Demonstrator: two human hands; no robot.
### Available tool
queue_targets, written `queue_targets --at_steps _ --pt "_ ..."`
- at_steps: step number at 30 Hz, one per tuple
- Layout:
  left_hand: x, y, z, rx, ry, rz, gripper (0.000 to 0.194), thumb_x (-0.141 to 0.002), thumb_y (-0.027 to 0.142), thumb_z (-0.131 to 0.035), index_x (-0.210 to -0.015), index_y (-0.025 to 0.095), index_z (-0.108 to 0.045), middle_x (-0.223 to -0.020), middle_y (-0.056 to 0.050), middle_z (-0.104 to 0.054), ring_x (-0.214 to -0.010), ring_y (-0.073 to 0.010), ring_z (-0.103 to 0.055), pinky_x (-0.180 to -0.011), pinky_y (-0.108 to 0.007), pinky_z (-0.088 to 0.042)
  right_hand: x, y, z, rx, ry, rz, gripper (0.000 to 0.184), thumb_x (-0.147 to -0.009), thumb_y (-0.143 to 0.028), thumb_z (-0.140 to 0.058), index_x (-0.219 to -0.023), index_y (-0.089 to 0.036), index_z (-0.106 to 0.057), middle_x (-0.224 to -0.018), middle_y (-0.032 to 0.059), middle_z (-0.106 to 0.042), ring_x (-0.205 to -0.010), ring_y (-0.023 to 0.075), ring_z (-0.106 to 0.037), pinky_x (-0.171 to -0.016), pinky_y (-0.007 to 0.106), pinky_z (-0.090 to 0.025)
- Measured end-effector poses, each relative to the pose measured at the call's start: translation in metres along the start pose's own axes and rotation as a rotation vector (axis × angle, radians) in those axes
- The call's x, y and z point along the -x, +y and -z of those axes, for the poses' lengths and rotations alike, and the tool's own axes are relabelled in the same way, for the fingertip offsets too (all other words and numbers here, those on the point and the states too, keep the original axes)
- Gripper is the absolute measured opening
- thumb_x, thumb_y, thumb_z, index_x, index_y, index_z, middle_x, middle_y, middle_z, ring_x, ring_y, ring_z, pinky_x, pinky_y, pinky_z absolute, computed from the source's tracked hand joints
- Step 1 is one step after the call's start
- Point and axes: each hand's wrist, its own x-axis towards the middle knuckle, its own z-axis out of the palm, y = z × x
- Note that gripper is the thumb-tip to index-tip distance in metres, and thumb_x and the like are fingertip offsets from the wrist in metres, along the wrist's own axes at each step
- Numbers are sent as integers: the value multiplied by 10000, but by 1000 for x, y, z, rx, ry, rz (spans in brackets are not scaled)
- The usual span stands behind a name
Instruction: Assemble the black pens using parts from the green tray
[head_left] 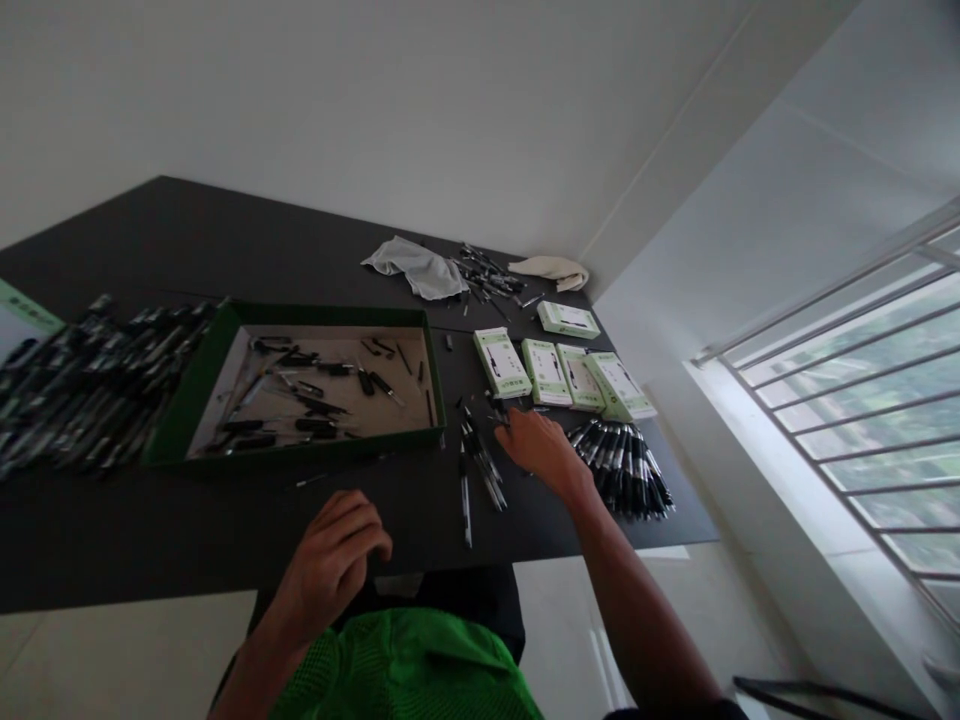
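My right hand [540,447] reaches onto the black table [225,250], its fingertips pinched on a small dark pen part beside a few loose pens [478,465]. A fanned bundle of black pens [626,468] lies just right of that hand. My left hand [337,555] rests at the table's near edge with fingers curled, nothing visible in it. Several green-and-white pen boxes [559,373] lie in a row just beyond my right hand.
A green-rimmed cardboard tray [300,445] holds scattered pen parts. A large pile of black pens [82,375] lies at the far left. A grey cloth [416,265], more pen parts [487,272] and a beige cloth [551,270] sit by the wall. A barred window [885,400] is on the right.
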Motion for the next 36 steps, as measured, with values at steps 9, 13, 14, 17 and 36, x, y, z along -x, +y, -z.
queue_targets --at_steps 9,13,14,17,36 --pt "-50 61 -34 632 88 564 405 -1071 491 -421 -1205 218 -688 -1242 -99 -703 -1180 -250 -640 -1061 -384 -499 106 -51 -23 -458 204 584 407 -1056 -280 -372 -1402 -154 -547 -1165 141 -721 -916 238 -708 -837 353 -582" --pt "-55 60 -37 753 304 621 391 -1028 560 -502 -964 202 -645 -1140 -106 -727 -1096 -245 -674 -1019 -366 -525 106 -79 -33 -667 126 549 394 -1058 -310 -419 -1410 -190 -549 -1032 103 -720 -861 222 -688 -769 319 -544" --pt "-54 57 -35 757 388 619 382 -1025 559 -514 -934 203 -616 -1113 -104 -725 -1068 -238 -678 -998 -363 -531 103 -81 -33 -740 128 510 361 -1066 -335 -422 -1362 -203 -581 -1001 86 -710 -852 209 -677 -765 309 -530" --pt "-48 49 -21 746 501 588 348 -1038 538 -506 -947 209 -573 -901 -49 -696 -814 -181 -670 -779 -302 -561 91 -82 -25 -1080 342 344 394 -1099 -428 -340 -1019 -216 -663 -826 29 -626 -724 157 -590 -694 279 -472" --pt "-19 49 16 505 111 438 412 -1067 499 -448 -1023 173 -695 -636 53 -394 -504 -102 -327 -480 -247 -231 83 -132 33 -1756 239 547 460 -1084 -539 -336 -748 -225 -328 -654 -39 -271 -584 144 -261 -574 268 -307"
